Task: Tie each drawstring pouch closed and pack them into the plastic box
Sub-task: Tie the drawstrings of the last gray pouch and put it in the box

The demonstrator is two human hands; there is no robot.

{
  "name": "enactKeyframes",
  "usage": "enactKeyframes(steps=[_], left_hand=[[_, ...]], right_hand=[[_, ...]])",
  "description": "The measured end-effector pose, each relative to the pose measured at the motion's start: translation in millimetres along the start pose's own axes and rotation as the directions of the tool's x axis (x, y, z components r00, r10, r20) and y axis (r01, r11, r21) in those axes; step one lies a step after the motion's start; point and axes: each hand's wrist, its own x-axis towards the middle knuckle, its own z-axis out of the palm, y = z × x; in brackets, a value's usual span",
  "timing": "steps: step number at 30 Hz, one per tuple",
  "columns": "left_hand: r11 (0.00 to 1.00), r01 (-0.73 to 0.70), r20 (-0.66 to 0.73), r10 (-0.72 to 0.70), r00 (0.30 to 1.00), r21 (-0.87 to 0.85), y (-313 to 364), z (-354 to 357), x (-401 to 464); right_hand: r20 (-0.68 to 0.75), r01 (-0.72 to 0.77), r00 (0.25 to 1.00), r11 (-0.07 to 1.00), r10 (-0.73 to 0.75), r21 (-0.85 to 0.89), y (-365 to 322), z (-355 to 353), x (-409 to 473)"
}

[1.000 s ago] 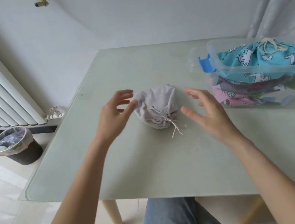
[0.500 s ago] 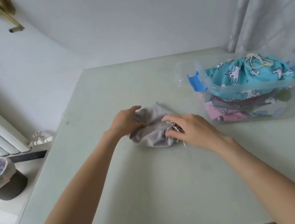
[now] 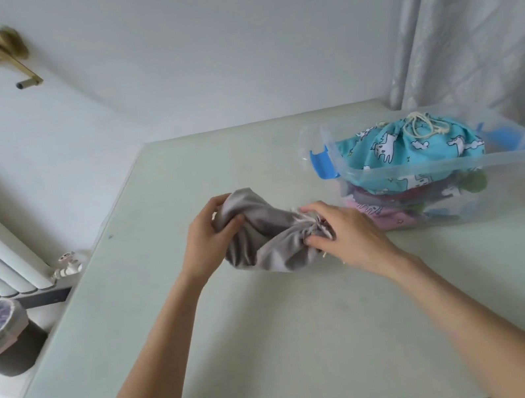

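Grey pouch (image 3: 269, 236) now lifted; both hands' fingers (image 3: 224, 227) clench it; knot hidden.

head view, angled down, table (image 3: 280, 352) near

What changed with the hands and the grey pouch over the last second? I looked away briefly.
Both hands closed in from open: the left hand now grips the grey pouch body, the right hand pinches its gathered neck. The plastic box stayed packed.
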Motion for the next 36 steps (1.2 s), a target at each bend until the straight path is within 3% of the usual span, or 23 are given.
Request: enactKeyframes(steps=[3, 7, 14, 16, 17, 19, 20, 21, 24, 27, 30, 33, 36], left_hand=[[0.990, -0.061, -0.074, 0.052, 0.996, -0.123, 39, 10, 4], [0.966, -0.131, -0.082, 0.115, 0.990, -0.223, 96, 43, 27], [0.952, -0.120, 0.073, 0.146, 0.987, -0.283, 144, 133, 78], [0.983, -0.127, 0.156, 0.146, 0.977, -0.130, 142, 149, 87], [0.977, -0.190, 0.175, 0.170, 0.970, 0.101, 139, 154, 91], [0.748, -0.275, 0.157, 0.226, 0.961, 0.604, 129, 156, 95], [0.654, -0.277, 0.140, 0.254, 0.957, 0.704, 126, 154, 96], [0.633, -0.289, 0.130, 0.287, 0.949, 0.718, 127, 153, 96], [0.738, -0.444, 0.205, 0.397, 0.895, 0.509, 134, 156, 100], [0.821, -0.498, 0.392, 0.377, 0.839, 0.277, 147, 177, 101], [0.827, -0.448, 0.555, 0.209, 0.805, 0.339, 155, 202, 103], [0.785, -0.444, 0.626, 0.093, 0.774, 0.433, 158, 221, 103], [0.731, -0.495, 0.678, 0.060, 0.733, 0.470, 164, 232, 98]], right_hand=[[-0.208, 0.142, 0.970, 0.988, -0.126, 0.063, 0, -44, -2], [-0.389, 0.188, 0.908, 0.981, -0.154, 0.050, 20, -109, 4], [-0.436, -0.033, 0.899, 0.999, 0.030, 0.000, 98, -183, 34], [-0.393, -0.095, 0.916, 0.995, 0.077, -0.025, 115, -194, 41], [-0.321, -0.110, 0.943, 0.992, 0.088, -0.053, 121, -196, 43], [-0.085, -0.118, 0.990, 0.985, 0.108, -0.123, 132, -194, 46], [0.000, -0.115, 0.993, 0.978, 0.117, -0.172, 136, -192, 45], [0.013, -0.118, 0.992, 0.964, 0.125, -0.237, 141, -191, 43], [-0.165, -0.120, 0.985, 0.904, 0.055, -0.411, 144, -191, 36], [-0.079, -0.030, 0.997, 0.946, 0.004, -0.324, 141, -193, 28], [0.121, -0.110, 0.983, 0.971, 0.137, -0.212, 141, -193, 21], [0.235, -0.175, 0.942, 0.949, 0.238, -0.262, 146, -191, 16], [0.224, -0.209, 0.939, 0.951, 0.260, -0.230, 155, -195, 3]])
